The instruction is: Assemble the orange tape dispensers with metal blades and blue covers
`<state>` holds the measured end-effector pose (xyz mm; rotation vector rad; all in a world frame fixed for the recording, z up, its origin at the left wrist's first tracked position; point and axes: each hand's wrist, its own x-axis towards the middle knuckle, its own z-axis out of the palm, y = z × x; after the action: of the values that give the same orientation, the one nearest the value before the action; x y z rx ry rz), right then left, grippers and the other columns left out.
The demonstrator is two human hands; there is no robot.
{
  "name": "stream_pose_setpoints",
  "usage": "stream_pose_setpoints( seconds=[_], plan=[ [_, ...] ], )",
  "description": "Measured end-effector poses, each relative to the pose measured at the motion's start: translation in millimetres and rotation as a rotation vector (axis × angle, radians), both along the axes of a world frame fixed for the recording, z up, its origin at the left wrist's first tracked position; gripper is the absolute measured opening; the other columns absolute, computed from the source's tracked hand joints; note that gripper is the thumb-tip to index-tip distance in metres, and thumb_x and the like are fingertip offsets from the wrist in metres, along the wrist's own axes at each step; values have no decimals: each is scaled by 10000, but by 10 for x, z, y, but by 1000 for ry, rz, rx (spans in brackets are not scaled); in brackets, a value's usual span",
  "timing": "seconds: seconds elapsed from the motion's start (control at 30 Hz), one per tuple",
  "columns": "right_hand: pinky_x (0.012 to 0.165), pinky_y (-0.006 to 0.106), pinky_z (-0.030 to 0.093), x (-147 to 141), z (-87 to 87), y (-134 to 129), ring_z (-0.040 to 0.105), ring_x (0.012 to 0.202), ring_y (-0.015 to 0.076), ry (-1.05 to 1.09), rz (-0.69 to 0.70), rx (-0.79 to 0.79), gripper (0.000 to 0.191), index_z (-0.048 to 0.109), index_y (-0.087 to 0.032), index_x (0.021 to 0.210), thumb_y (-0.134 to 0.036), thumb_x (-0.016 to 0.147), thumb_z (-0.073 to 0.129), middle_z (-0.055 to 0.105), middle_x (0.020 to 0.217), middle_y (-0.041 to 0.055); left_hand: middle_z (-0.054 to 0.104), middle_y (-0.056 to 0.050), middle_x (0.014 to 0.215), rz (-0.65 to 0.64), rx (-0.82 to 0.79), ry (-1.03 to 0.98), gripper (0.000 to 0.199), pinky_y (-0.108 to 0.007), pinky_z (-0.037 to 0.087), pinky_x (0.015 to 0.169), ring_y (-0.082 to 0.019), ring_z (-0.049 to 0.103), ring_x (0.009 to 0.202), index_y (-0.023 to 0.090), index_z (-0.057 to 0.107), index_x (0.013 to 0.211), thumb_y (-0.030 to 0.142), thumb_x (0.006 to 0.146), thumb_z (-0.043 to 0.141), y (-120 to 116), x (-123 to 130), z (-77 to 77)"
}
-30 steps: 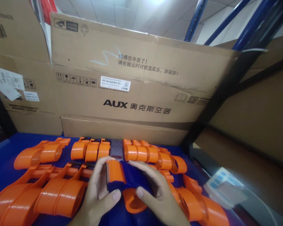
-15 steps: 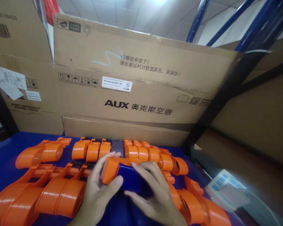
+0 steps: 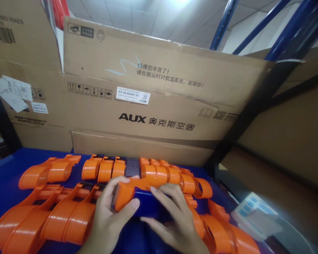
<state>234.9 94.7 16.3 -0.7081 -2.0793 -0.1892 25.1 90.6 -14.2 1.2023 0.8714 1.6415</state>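
Note:
An orange and blue tape dispenser (image 3: 145,201) is held between my two hands, low in the middle of the view. Its orange end, with a serrated edge, points left. My left hand (image 3: 112,213) grips that end, thumb in front near the blue part and fingers over the top and behind. My right hand (image 3: 175,215) is closed around the other end, with fingertips on the blue part and the thumb below. The palm side of the dispenser is hidden by my hands. Rows of orange tape dispensers (image 3: 69,220) lie to the left of my hands, and more orange dispensers (image 3: 187,182) to the right.
The dispensers rest on a blue surface (image 3: 5,165). A dark flat rectangular object (image 3: 133,166) lies behind my hands. Large cardboard panels (image 3: 95,116) stand at the back. To the right are a dark rack post (image 3: 235,130) and a pale device with blue keys (image 3: 257,211).
The view has shifted slightly. My hands keep their hold on the dispenser, which appears slightly more tilted, with more of its orange top showing.

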Motion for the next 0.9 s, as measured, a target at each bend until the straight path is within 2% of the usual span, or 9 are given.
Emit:
stream_pose_setpoints(
  seconds=[0.37, 0.6, 0.7, 0.77, 0.83, 0.9],
  plan=[
    [890, 453, 556, 13, -27, -38, 609, 1049, 292, 19, 14, -42, 739, 525, -249, 1496, -300, 836, 855, 599, 1165, 112, 764, -11, 1206, 26, 30, 71, 418, -289, 579, 907, -250, 721, 1132, 303, 653, 1165, 295, 799, 854, -2, -35, -8],
    [892, 461, 567, -9, -32, -10, 628, 1040, 299, 34, 4, -40, 731, 557, -263, 1469, -307, 810, 869, 635, 1152, 109, 777, -27, 1161, 27, -2, 58, 429, -317, 587, 915, -260, 739, 1086, 285, 655, 1163, 311, 789, 863, 31, -49, -51],
    [913, 452, 568, -2, -12, -19, 645, 1035, 292, 103, 6, -87, 705, 564, -275, 1459, -328, 820, 857, 649, 1158, 102, 723, -84, 1343, -41, 2, 17, 604, -378, 576, 998, -317, 685, 1237, 292, 601, 1348, 346, 802, 853, -7, -13, -41],
    [939, 456, 571, 24, -22, -35, 658, 1072, 306, 236, 36, -177, 658, 568, -273, 1449, -449, 860, 802, 657, 1194, 109, 621, -130, 1496, -158, 50, -28, 814, -447, 541, 1072, -370, 589, 1364, 298, 491, 1504, 412, 787, 859, -56, 25, -29],
    [964, 469, 578, 58, -71, -46, 664, 1154, 336, 420, 82, -319, 637, 561, -263, 1450, -612, 924, 654, 661, 1281, 125, 525, -157, 1585, -258, 119, 6, 984, -530, 472, 1144, -419, 486, 1445, 292, 423, 1573, 477, 727, 892, -98, 52, -29],
    [969, 467, 594, 80, -158, -48, 664, 1223, 339, 555, 111, -479, 648, 548, -266, 1467, -694, 998, 422, 668, 1355, 125, 471, -158, 1623, -280, 194, 174, 1057, -596, 395, 1188, -447, 419, 1483, 304, 422, 1583, 462, 671, 933, -118, 53, -54]
  ],
)
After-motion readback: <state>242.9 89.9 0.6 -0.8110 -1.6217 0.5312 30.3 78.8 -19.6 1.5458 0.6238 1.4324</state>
